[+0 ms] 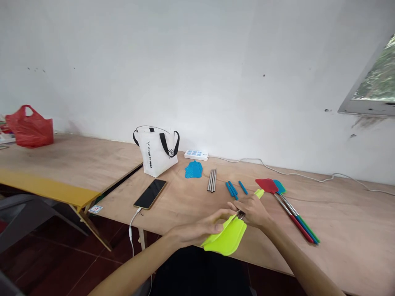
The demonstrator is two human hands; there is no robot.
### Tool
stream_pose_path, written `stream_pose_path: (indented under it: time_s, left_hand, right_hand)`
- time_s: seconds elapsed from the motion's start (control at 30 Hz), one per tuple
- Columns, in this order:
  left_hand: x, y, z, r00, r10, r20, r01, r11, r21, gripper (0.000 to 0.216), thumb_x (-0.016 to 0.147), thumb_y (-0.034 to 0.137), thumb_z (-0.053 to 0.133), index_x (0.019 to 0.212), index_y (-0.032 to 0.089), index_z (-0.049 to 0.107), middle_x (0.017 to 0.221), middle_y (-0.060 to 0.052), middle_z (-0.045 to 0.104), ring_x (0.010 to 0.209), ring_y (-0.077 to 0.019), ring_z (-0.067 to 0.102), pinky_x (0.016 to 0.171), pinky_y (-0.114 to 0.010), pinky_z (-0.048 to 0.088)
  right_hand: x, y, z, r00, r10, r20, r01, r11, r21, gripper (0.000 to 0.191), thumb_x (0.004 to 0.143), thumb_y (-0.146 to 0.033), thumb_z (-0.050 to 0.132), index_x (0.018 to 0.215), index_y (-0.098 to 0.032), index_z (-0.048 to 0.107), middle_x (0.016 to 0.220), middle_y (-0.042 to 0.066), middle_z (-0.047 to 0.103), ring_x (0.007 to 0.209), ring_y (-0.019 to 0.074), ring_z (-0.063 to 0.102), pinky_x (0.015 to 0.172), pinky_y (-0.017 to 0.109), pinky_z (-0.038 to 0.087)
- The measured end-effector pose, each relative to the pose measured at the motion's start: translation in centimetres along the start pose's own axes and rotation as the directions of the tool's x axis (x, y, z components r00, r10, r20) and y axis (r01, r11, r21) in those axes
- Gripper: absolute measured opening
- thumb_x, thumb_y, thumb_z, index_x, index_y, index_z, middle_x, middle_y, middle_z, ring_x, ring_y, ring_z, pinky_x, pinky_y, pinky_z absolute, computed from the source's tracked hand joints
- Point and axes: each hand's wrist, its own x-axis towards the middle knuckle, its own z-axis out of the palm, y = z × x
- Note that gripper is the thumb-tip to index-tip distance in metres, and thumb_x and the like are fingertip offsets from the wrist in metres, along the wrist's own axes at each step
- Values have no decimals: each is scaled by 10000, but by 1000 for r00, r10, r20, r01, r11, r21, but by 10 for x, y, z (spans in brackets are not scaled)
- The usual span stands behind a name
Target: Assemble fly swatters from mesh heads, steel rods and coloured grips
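Observation:
My left hand (200, 228) pinches a lime-green swatter head (226, 238) at the table's near edge. My right hand (251, 209) is closed around a metal rod that runs into that head, with a lime-green handle tip (259, 193) sticking out beyond the fingers. Just past my hands lie three blue grip sleeves (233, 189), a bundle of bare metal rods (212, 180) and a blue swatter head (194, 169). Right of my hand lie two assembled swatters, one red (285, 207) and one teal (298, 213).
A white tote bag (156, 152) stands at the back, with a white power strip (196, 154) and its cable by the wall. A phone (150, 193) lies charging on the left. A red plastic bag (29, 127) sits on the neighbouring table (77, 164).

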Motion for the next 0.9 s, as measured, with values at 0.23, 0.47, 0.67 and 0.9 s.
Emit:
stream_pose_path:
  time_s: [0.23,0.47,0.67,0.9]
  left_hand:
    - [-16,4,6,1000,-14,-16,17,975,221,988,730,662,791,1559,404,319,1657,-71,101,1419,-403,375,1099,-561,402]
    - [-16,-1,19,990,88,111,-111,970,217,1304,487,631,938,1568,374,254,1435,-146,389,1177,-330,569,1035,-555,454]
    - [-7,-27,25,964,267,-16,-249,918,309,1127,460,475,1000,1409,346,405,1165,-50,506,883,-162,550,784,-322,509]
    - [4,-46,24,855,500,-141,-497,866,56,823,664,546,882,1316,322,433,1240,-102,483,959,-189,539,711,-287,476]
  right_hand:
    - [17,-14,-15,923,-118,365,159,983,-86,153,765,-221,567,669,-179,679,597,64,666,518,159,502,577,324,137]
    - [27,-28,-22,872,-145,468,194,979,-57,137,651,-214,564,657,-181,697,597,73,663,528,172,509,549,325,159]
    - [25,-25,-15,899,-218,380,217,975,46,150,690,-286,603,572,-196,582,514,22,579,470,142,427,528,313,158]
    - [13,-56,-9,915,-62,-399,78,997,25,291,888,-111,459,616,-196,518,566,-7,540,565,127,448,612,290,263]
